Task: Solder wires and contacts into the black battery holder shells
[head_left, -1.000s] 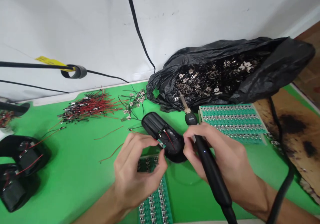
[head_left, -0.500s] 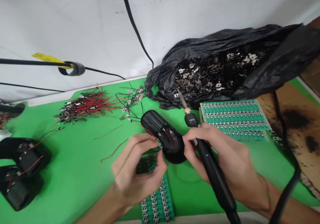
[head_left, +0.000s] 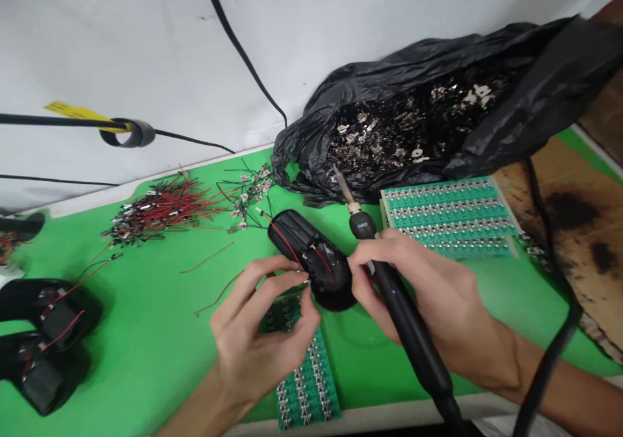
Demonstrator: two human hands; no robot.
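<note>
Red wire has swung over the black shell beyond the left hand, which pinches a likely fragile, best edge-held board; right hand clasps soldering iron.

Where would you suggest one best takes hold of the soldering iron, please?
Probably by the thick black handle, from the right, as the right hand does: it is long and slants toward the camera, while the metal tip points away.

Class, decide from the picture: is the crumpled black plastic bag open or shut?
Open: the crumpled black plastic bag gapes upward, showing small silvery metal pieces inside.
</note>
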